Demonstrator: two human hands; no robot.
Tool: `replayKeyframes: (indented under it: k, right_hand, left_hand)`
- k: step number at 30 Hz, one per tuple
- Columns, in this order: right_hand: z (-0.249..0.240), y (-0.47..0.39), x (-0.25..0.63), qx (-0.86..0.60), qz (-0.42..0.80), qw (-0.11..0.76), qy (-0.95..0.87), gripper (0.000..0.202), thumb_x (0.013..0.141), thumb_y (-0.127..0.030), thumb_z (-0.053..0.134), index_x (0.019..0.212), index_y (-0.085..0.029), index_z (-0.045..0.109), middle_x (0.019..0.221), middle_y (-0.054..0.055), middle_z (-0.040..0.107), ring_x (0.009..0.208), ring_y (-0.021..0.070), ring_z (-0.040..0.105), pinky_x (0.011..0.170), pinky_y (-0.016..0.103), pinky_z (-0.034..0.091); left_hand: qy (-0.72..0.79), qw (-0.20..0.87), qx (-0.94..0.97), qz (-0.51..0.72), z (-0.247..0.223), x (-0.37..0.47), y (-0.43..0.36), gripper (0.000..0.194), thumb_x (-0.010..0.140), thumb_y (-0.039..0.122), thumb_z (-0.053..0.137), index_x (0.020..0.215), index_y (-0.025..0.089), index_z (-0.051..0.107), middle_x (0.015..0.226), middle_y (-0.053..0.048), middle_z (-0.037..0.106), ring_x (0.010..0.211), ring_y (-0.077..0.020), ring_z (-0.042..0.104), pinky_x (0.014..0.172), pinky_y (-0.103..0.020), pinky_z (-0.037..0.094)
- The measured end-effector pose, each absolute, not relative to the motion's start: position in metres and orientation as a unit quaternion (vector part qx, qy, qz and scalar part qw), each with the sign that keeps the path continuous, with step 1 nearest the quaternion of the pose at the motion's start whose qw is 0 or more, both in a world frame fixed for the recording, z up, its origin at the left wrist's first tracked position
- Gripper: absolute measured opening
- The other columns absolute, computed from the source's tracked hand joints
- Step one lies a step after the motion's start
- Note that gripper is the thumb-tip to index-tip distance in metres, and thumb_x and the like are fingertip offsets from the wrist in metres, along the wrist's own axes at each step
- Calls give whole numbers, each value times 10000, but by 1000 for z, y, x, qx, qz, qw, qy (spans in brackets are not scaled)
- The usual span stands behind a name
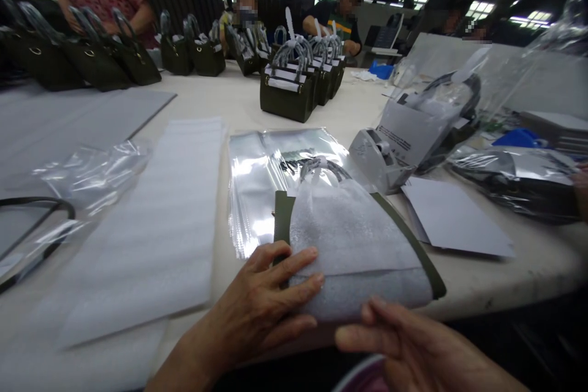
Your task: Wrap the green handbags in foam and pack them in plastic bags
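Observation:
A dark green handbag (pixel 283 217) lies at the table's front edge, most of it covered by a white foam sheet (pixel 353 239). Its wrapped handles (pixel 324 166) point away from me. My left hand (pixel 280 300) rests on the foam and the bag's left side, fingers spread. Just off the bag's near edge is my right hand (pixel 399 340), its fingers partly bent and apart, with nothing seen in them. Under the handles and beyond lies a stack of clear plastic bags (pixel 252 190).
White foam sheets (pixel 174 214) lie to the left. A tape dispenser (pixel 379 162) stands right of the plastic bags, near a bag in clear plastic (pixel 422 122) and white cards (pixel 459 220). Several green handbags (pixel 285 98) stand farther back, with people behind them.

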State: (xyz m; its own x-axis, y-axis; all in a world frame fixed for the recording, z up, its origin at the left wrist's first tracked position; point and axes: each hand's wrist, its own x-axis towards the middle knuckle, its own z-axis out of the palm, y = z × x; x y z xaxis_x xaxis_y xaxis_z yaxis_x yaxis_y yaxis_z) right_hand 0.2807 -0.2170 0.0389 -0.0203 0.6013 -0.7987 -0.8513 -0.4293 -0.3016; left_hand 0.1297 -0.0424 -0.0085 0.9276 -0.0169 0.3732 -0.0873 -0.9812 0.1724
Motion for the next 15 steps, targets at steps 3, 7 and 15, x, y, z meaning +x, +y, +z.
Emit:
replayKeyframes:
  k: [3,7,15]
  right_hand:
    - [47,-224,294,-538,675,506,12,233,829,-408,520,785,-181,551,730,37,658,358,21,463,366,120,324]
    - [65,-207,311,-650,497,436,-373,117,778,-334,592,817,-252,666,794,50,671,587,132,599,541,224,483]
    - [61,-159,328,-579,243,235,-743,481,809,-265,565,1277,-290,459,1270,36,499,1218,239,418,1077,453,223]
  left_hand:
    - [-37,88,982,161,-3,126,-42,387,814,381,538,1178,249,520,1380,-42,372,1144,-252,373,913,-402,431]
    - [-39,81,985,147,3,126,-43,394,787,302,576,1175,282,517,1403,-50,329,1155,-271,368,908,-421,439]
    - [-57,43,978,195,-8,126,-42,386,813,280,537,1191,350,497,1355,-84,382,1180,-277,382,867,-415,474]
